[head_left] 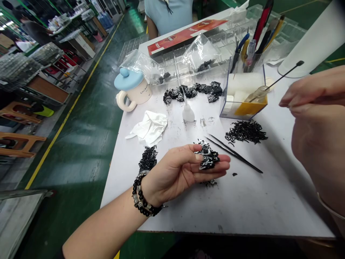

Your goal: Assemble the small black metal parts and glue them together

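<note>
My left hand (180, 171) lies palm up over the white table (242, 205), with a beaded bracelet on the wrist. Several small black metal clips (208, 158) rest on its fingers. My right hand (318, 118) is raised at the right edge, close to the camera, pinching a thin black swab stick (285, 73) whose dark tip points up and left. Black tweezers (234, 153) lie on the table just right of the left fingertips. More small black parts (208, 182) lie under the left hand.
A pile of thin black pins (245, 131), a row of black clips (192, 91), a small white dropper bottle (188, 112), a crumpled white cloth (149, 127), a cup with a blue lid (132, 90) and a clear tool holder (244, 90) stand about. A person in light blue (168, 14) stands beyond the table.
</note>
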Tool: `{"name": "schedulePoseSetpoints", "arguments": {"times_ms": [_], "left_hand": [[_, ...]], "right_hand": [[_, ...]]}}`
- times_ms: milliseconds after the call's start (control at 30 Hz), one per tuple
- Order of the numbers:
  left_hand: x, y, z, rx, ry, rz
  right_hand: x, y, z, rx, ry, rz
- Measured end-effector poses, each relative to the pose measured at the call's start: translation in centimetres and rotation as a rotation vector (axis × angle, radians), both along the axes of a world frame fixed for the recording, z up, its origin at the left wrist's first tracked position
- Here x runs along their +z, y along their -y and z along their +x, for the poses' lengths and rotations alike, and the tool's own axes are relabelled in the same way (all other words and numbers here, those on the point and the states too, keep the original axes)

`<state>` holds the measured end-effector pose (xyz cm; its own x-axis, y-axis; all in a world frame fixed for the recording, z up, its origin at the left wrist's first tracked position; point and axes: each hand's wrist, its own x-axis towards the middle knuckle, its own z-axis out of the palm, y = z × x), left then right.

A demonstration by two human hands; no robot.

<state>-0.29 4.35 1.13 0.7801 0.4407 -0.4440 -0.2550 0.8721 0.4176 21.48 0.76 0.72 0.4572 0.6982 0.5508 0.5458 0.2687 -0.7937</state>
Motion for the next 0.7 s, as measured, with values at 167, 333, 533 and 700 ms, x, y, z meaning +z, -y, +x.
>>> {"name": "schedulePoseSetpoints", "arguments": {"times_ms": [167, 333, 533, 700], "left_hand": [[0.1, 0.1, 0.1, 0.020, -0.060, 0.051], [0.2, 0.2, 0.2, 0.070, -0.132, 0.143], [0.3, 0.5, 0.2, 0.070, -0.155, 0.210], [0.4, 0.5, 0.1, 0.069, -0.162, 0.212]], "right_hand": [[-0.1, -0.2, -0.5, 0.042, -0.101, 0.102], [-0.8, -1.1, -0.1, 0.040, -0.089, 0.213], [-1.4, -2.2, 0.6, 0.044, -0.141, 0.218], [-1.4, -2.1, 0.9, 0.071, -0.195, 0.220]]}}
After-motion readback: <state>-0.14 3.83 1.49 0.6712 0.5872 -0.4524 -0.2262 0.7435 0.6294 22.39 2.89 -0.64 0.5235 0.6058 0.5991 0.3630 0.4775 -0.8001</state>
